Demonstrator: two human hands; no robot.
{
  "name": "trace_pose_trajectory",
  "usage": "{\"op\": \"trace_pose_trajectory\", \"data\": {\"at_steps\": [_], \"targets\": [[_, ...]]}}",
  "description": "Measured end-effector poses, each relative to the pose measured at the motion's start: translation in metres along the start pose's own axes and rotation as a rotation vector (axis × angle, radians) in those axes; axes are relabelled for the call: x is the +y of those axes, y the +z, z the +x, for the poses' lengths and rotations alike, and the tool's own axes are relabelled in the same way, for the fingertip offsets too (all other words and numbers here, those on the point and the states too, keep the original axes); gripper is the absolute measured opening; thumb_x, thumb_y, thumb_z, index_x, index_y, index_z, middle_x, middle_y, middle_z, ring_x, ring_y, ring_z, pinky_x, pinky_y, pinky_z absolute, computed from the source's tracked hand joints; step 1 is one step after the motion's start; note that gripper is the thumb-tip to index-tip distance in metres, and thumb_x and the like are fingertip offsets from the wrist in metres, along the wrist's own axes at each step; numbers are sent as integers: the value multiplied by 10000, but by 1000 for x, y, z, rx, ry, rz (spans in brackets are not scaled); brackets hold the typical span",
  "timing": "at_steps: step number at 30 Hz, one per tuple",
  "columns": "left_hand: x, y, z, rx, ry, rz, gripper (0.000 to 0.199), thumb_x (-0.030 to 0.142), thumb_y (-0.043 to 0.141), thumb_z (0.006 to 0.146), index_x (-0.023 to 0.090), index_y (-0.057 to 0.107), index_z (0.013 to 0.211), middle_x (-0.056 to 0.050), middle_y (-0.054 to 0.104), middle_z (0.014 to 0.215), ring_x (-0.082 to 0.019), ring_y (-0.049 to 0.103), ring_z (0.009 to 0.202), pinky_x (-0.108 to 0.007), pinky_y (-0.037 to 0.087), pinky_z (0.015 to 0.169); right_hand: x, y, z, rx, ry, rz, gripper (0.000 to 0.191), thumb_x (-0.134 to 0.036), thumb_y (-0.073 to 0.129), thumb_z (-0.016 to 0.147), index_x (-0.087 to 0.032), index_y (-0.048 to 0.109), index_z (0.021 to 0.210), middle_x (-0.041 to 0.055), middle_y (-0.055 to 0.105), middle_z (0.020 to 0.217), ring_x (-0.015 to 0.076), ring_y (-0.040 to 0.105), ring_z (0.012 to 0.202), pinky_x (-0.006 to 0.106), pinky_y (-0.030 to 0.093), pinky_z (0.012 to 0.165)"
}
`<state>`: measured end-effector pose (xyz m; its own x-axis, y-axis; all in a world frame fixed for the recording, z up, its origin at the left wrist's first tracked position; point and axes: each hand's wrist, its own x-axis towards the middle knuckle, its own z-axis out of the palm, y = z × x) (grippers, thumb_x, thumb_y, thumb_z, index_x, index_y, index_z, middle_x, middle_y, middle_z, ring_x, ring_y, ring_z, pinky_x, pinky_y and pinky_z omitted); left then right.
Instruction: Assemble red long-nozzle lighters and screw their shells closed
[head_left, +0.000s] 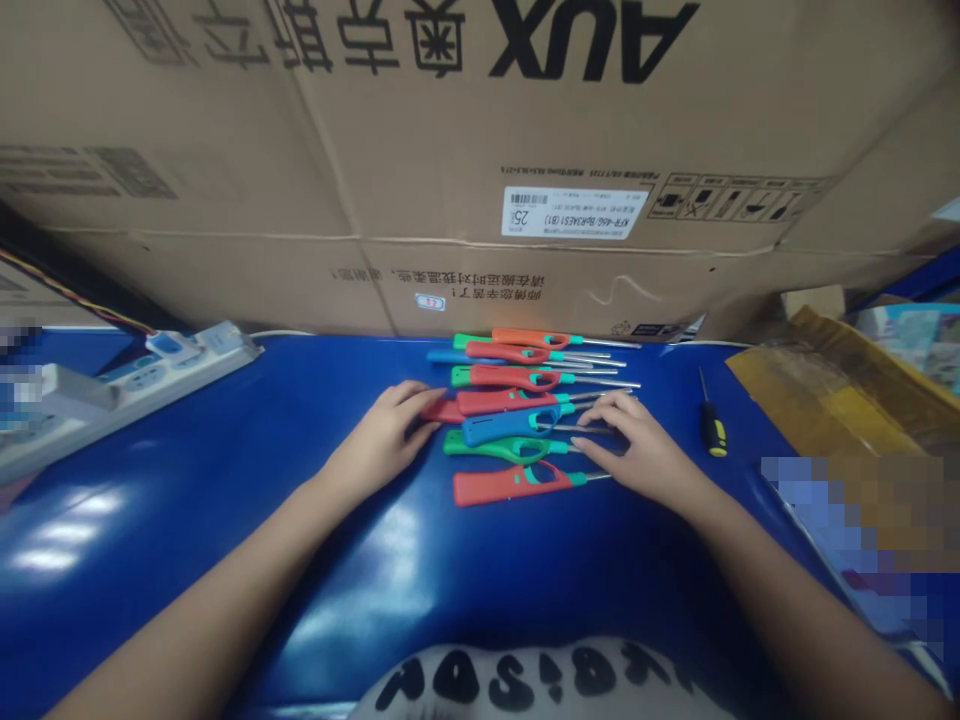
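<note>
Several long-nosed gas lighters lie in a stacked row on the blue table, handles to the left and metal rods to the right. My left hand (397, 430) is closed, thumb and fingers pinching the handle end of a red lighter (444, 409) that is partly under others. At the rod ends, my right hand (641, 450) curls its thumb and fingers about a lighter's rod; the exact grip is partly hidden. Between the hands lie a blue lighter (502, 427) and a green lighter (487, 445). Nearest me is another red lighter (510, 484); an orange lighter (525, 338) is farthest.
A large cardboard box (420, 190) stands behind the row like a wall. To the left is a white power strip (150, 385) with plugs. A black and yellow screwdriver (712, 425) lies right of my right hand, near plastic packaging (832, 400). The blue table (360, 590) is glossy.
</note>
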<state>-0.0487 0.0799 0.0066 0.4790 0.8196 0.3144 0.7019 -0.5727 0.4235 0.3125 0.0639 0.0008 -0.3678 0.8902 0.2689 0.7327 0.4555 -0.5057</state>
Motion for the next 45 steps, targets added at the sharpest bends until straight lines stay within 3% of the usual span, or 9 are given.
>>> {"op": "trace_pose_trajectory", "data": {"at_steps": [8, 15, 22, 26, 33, 35, 38, 42, 45], "targets": [[17, 3, -2, -80, 54, -129, 386, 311, 611, 979, 156, 591, 1333, -99, 648, 1104, -201, 645, 942, -354, 554, 866, -2, -3, -1, 21, 28, 45, 131, -350, 667, 880, -241, 600, 908, 56, 595, 985, 240, 611, 968, 396, 510, 885], [30, 23, -5, 61, -94, -356, 356, 409, 733, 884, 181, 695, 1155, -31, 670, 893, -155, 642, 770, -273, 543, 726, -8, -2, -1, -39, 78, -65, 142, -285, 661, 855, -268, 680, 994, 50, 696, 1062, 294, 624, 1067, 509, 450, 950], [37, 24, -2, 47, -274, -461, 373, 486, 620, 946, 183, 696, 1151, -11, 739, 823, -154, 685, 716, -256, 526, 679, -6, -1, 4, 57, -9, -41, 63, -294, 633, 920, -236, 631, 945, 58, 688, 976, 256, 640, 967, 425, 484, 870], [36, 18, -4, 20, -194, -283, 354, 427, 521, 1009, 180, 666, 1217, 6, 700, 753, -146, 627, 638, -269, 495, 652, -1, -3, 5, 4, -83, 11, 103, -294, 586, 953, -240, 673, 965, 65, 651, 962, 225, 640, 906, 378, 510, 842], [54, 5, -7, 66, 83, -39, 328, 397, 602, 970, 196, 649, 1225, -96, 658, 1144, -247, 597, 1037, -390, 494, 929, 3, -17, 4, -12, -66, -186, 211, -339, 560, 962, -280, 729, 1073, 84, 680, 1103, 279, 621, 1053, 490, 464, 931], [65, 2, -11, -31, 162, -64, 337, 406, 614, 962, 204, 641, 1229, -94, 655, 1150, -247, 593, 1054, -386, 499, 931, 8, -30, 3, 83, 18, -253, 255, -332, 540, 953, -267, 723, 1119, 105, 678, 1116, 306, 609, 1069, 522, 461, 949], [79, -1, -18, -194, 231, -23, 353, 450, 590, 966, 210, 648, 1219, -95, 656, 1115, -250, 603, 996, -392, 524, 860, 25, -48, -4, 284, 305, -415, 325, -353, 535, 913, -201, 712, 1139, 181, 628, 1142, 390, 569, 1112, 581, 462, 958], [89, 1, -25, -286, 246, 87, 358, 407, 544, 989, 214, 639, 1276, -117, 644, 1207, -292, 577, 1069, -437, 535, 881, 56, -58, -14, 141, 681, -463, 531, -412, 645, 804, -136, 638, 1257, 276, 553, 1222, 494, 558, 1128, 681, 448, 912], [92, 8, -30, -292, 269, 111, 394, 367, 490, 1023, 215, 583, 1375, -113, 592, 1401, -312, 519, 1257, -470, 487, 1032, 69, -58, -14, 130, 736, -383, 419, -294, 664, 746, -137, 675, 1134, 247, 585, 1129, 439, 622, 1029, 634, 479, 908]]}}
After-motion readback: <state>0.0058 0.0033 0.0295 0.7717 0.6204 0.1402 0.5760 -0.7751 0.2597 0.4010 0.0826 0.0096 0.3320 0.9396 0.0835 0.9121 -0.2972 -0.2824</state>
